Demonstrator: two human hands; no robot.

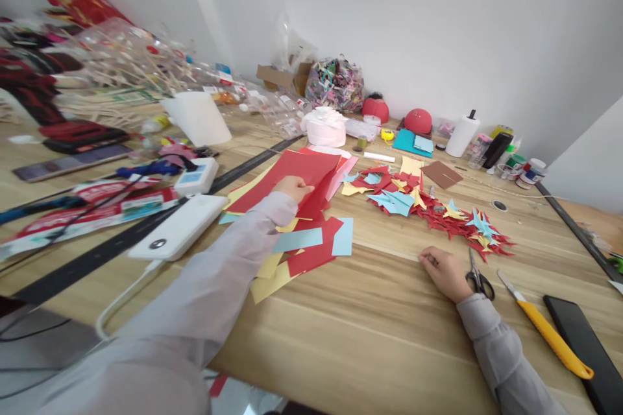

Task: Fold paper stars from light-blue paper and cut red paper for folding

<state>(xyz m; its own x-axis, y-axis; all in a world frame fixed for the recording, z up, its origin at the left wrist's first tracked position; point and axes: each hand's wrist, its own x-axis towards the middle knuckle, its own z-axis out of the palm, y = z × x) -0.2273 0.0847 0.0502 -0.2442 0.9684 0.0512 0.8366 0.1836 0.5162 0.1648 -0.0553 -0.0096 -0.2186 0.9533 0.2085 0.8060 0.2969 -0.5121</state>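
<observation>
My left hand (293, 189) is closed at the right part of a red paper sheet (306, 166), whose edge bends up beside the thumb. Under it lie more coloured sheets, with a pink sheet (341, 176) showing at the right. Just in front are loose cut pieces, among them a light blue piece (343, 237) and a yellow piece (270, 282). My right hand (444, 272) rests on the table with curled fingers and nothing visible in them. Black-handled scissors (479, 280) lie right beside it. Beyond it spreads a pile of red, blue and yellow cut paper shapes (428, 207).
A yellow-handled knife (549, 331) and a black phone-like slab (581, 343) lie at right. A white power bank (180, 227) with a cable sits left of the papers. Glue and paint bottles (530, 173) stand at the back right; a red-black drill (48, 97) stands far left.
</observation>
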